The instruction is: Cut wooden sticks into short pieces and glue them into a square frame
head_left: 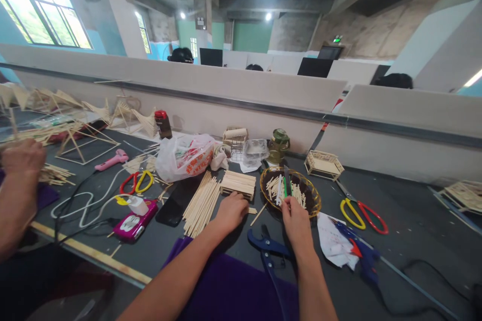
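My left hand (230, 212) has its fingers curled down at the front edge of a small model made of wooden sticks (238, 183). Whatever may be under those fingertips is hidden. A short piece of stick (252, 210) lies just right of them. My right hand (296, 216), at the near rim of a woven basket (318, 195), pinches a long thin dark tool with a green strip (287, 181), which points away over the basket. Many short sticks (297, 194) fill the basket. Blue pliers-like cutters (268, 246) lie between my forearms, and long sticks (201, 205) are bundled to the left.
A glue gun (357, 251), scissors (363, 214) and a stick model (324, 164) are at right. To the left lie a phone (176, 203), a purple power strip (134, 221), scissors (137, 182) and a plastic bag (186, 156). Another person's hand (24, 160) is far left.
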Demonstrator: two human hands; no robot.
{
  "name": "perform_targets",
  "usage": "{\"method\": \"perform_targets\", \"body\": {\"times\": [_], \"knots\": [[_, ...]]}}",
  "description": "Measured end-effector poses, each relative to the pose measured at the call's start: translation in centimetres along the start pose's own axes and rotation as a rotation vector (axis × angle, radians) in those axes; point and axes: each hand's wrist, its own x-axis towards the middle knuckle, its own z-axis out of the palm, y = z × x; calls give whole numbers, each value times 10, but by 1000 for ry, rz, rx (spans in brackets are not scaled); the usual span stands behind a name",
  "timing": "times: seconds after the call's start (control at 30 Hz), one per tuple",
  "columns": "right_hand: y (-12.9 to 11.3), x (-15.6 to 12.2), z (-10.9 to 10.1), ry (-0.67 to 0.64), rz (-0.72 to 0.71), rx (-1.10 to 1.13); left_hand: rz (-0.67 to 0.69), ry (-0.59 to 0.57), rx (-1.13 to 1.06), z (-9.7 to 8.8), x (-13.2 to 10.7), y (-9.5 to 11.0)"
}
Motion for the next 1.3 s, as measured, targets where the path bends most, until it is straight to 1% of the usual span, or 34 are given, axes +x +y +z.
{"method": "perform_targets", "body": {"times": [0.03,0.1,0.17,0.2,0.23,0.3,0.33,0.4,0.5,0.57,0.7,0.8,0.87,0.93,1.1,1.17,1.23,1.3], "knots": [[-2,0,-1,15,19,61,-4,5,-18,0,-1,-1],[-7,-1,-5,87,87,244,-2,37,-82,-1,-1,-3],[-16,-2,-11,167,176,518,3,102,-205,-2,0,-4],[-21,-2,-14,172,223,674,4,141,-291,-2,1,-3],[-26,-2,-17,146,274,827,2,176,-393,-2,2,-2],[-36,-3,-22,31,366,1069,-17,223,-638,-2,5,2],[-41,-3,-23,-43,398,1145,-36,231,-774,-2,6,5],[-49,-5,-22,-176,418,1211,-94,214,-1047,-2,7,11],[-57,-8,-14,-338,364,1214,-186,141,-1368,-3,6,19],[-60,-10,-7,-400,335,1192,-225,109,-1502,-4,6,22],[-62,-12,1,-451,327,1166,-302,112,-1601,-4,6,21],[-63,-13,0,-494,348,1186,-357,108,-1661,-2,7,19],[-61,-12,-1,-496,363,1186,-369,119,-1696,-1,7,18],[-57,-11,-2,-414,356,1116,-388,136,-1717,0,8,17],[-45,-9,-3,23,254,687,-456,161,-1750,-4,8,14],[-44,-9,-5,145,176,555,-462,214,-1775,-8,7,10],[-44,-9,-7,178,121,481,-466,286,-1791,-11,7,5],[-44,-10,-8,102,102,421,-473,338,-1797,-12,8,-1]]}}
